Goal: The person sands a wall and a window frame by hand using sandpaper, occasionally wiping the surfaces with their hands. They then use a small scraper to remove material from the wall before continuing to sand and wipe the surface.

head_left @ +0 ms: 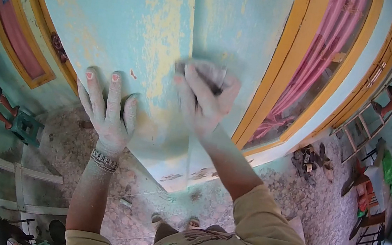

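Note:
A light-blue painted wall corner with worn yellowish patches stands right in front of me. My left hand, coated in pale dust and wearing a bracelet, lies with fingers spread against the left face of the wall. My right hand, equally dusty, is closed on a grey folded piece of sandpaper and presses it to the wall at the corner edge. Both the hand and the sandpaper look slightly blurred.
To the right is an orange-framed window with pink curtains. Another person stands on a ladder at far right; one more stands on a green stool at left. Shoes lie on the dusty floor.

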Tool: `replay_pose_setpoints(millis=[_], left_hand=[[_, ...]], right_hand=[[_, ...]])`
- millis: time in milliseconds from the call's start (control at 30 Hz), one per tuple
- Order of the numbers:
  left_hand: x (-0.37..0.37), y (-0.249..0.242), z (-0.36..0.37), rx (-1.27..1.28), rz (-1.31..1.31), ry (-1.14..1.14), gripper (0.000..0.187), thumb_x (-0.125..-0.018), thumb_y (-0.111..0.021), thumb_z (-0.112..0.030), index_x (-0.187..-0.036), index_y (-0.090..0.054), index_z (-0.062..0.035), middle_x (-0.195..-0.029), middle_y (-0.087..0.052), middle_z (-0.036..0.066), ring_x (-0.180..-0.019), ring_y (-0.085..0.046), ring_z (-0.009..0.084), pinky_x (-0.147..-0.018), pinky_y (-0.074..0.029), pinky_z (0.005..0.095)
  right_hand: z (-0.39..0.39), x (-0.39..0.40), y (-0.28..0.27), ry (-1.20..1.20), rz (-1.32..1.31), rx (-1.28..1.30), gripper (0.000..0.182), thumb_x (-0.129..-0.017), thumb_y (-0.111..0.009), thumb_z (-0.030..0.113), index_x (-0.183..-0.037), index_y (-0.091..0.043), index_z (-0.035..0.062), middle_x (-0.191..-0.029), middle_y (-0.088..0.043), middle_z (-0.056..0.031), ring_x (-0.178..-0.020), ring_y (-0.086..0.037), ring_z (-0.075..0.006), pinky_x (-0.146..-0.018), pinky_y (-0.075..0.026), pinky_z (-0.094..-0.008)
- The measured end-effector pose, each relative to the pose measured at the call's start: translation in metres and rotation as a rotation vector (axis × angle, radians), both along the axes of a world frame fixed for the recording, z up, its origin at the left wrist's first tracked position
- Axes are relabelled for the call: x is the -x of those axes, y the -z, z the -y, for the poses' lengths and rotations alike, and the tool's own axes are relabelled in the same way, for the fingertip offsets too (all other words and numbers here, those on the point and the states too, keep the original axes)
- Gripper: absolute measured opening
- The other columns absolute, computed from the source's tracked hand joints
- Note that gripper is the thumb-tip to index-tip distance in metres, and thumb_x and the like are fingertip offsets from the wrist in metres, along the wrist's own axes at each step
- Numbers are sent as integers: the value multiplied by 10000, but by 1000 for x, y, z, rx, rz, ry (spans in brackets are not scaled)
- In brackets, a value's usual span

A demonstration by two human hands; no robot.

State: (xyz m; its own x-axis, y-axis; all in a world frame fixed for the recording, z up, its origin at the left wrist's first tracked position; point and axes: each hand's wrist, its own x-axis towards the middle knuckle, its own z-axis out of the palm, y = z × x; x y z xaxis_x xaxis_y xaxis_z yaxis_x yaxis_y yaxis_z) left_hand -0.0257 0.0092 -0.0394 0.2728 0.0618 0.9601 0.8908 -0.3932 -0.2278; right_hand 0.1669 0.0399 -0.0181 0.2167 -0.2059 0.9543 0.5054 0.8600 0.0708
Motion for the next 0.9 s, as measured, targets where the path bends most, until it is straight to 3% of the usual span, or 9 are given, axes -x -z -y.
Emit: replay_pose_setpoints(millis=[67, 133, 200, 333, 433, 533, 600, 800, 900], left_hand=[[0, 2, -1, 1, -4, 22, 515, -993, -516, -283, -1413, -442, 5, -1514, -253, 309, -1394, -270, 479, -1101, -270, 577], [-1, 1, -1, 7, -4, 32, 509, -992, -519, -276, -1409, -447, 9, -1516, -253, 306, -1395, -274, 475, -1100, -272, 576], [0, 2, 0, 7, -2, 37, 506, -991, -523, -268, -1407, -449, 11, -1517, -253, 304, -1395, -277, 471, -1100, -274, 573], [-1, 1, -2, -10, 4, 50, 504, -985, -537, -253, -1406, -451, 10, -1517, -258, 302, -1396, -283, 464, -1098, -281, 567], [-2, 0, -1, -20, 16, 39, 504, -979, -547, -249, -1405, -455, 5, -1517, -261, 300, -1395, -286, 460, -1096, -285, 564], [0, 3, -1, -8, 14, 45, 503, -975, -553, -248, -1404, -460, -1, -1517, -265, 297, -1392, -293, 458, -1094, -290, 564], [0, 3, -2, -11, 19, 49, 500, -974, -556, -246, -1402, -465, -5, -1516, -267, 296, -1390, -298, 457, -1093, -293, 563], [1, 4, -1, 1, 33, 73, 494, -971, -558, -236, -1397, -472, -2, -1510, -280, 296, -1385, -303, 462, -1093, -296, 555], [2, 3, 0, 3, 41, 79, 495, -968, -563, -224, -1398, -470, 2, -1507, -284, 300, -1384, -302, 466, -1094, -296, 551]], right_hand=[[-9, -8, -45, 136, 23, -137, 278, -815, -718, -46, -1084, -674, 4, -964, -600, -110, -618, -541, -137, -566, -436, -222], [-17, -11, -98, 136, -15, -136, 288, -771, -770, -21, -1047, -700, 20, -999, -557, -105, -742, -609, -149, -602, -477, -225], [-21, -10, -102, 158, -28, -173, 292, -774, -769, -21, -1054, -695, 18, -1009, -555, -106, -756, -612, -143, -588, -469, -229], [-5, 0, -6, -19, -48, 2, 292, -823, -717, -44, -1106, -659, -6, -1046, -575, -122, -712, -563, -128, -548, -429, -246], [-2, 2, 9, -54, -41, 1, 294, -810, -725, -45, -1094, -668, 3, -1084, -557, -127, -765, -567, -144, -594, -449, -261], [-13, -8, -80, 226, 2, -169, 289, -791, -737, -43, -1067, -684, 24, -1066, -566, -112, -783, -555, -145, -627, -458, -267], [-14, -10, -104, 353, -10, -224, 281, -787, -740, -41, -1054, -691, 32, -1050, -582, -105, -767, -550, -136, -622, -454, -257], [16, 10, 43, -69, -54, 149, 258, -819, -667, -117, -1041, -689, 12, -1011, -588, -112, -647, -582, -89, -524, -461, -211], [10, 11, 26, -168, -85, 178, 241, -815, -683, -104, -1025, -694, 13, -1009, -590, -109, -692, -593, -95, -552, -466, -209]])
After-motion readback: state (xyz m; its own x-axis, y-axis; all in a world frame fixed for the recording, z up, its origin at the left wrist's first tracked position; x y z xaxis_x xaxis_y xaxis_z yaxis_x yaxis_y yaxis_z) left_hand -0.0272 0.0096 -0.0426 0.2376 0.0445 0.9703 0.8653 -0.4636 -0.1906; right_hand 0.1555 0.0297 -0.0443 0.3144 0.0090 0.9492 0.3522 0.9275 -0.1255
